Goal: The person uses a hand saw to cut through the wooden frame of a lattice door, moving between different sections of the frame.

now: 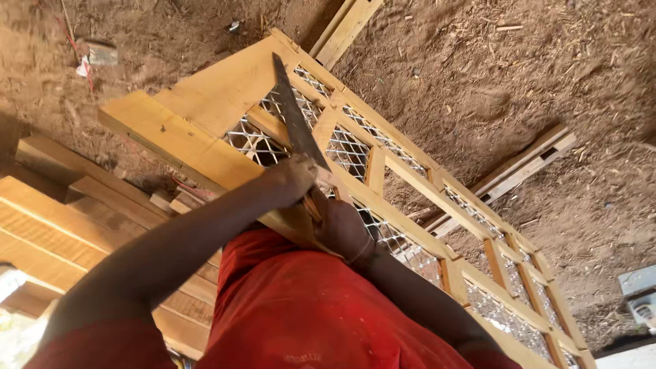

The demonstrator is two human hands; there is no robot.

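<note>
Handsaw: dark blade lying diagonally across the upper end of the wooden lattice frame, tip toward the plank end, handle hidden under the hands. Left hand wrapped shut around the handle end. Right hand closed just below it, at the handle and pressed on the frame rail. Frame has wire mesh between the slats. Stacked planks on the left, dirt floor all around.

Left hand: your left hand grips the saw handle.
Right hand: your right hand clasps it too, at five o'clock from the left.
Saw: blade points to twelve o'clock across the wooden lattice frame.
Planks: stacked at nine o'clock.
</note>
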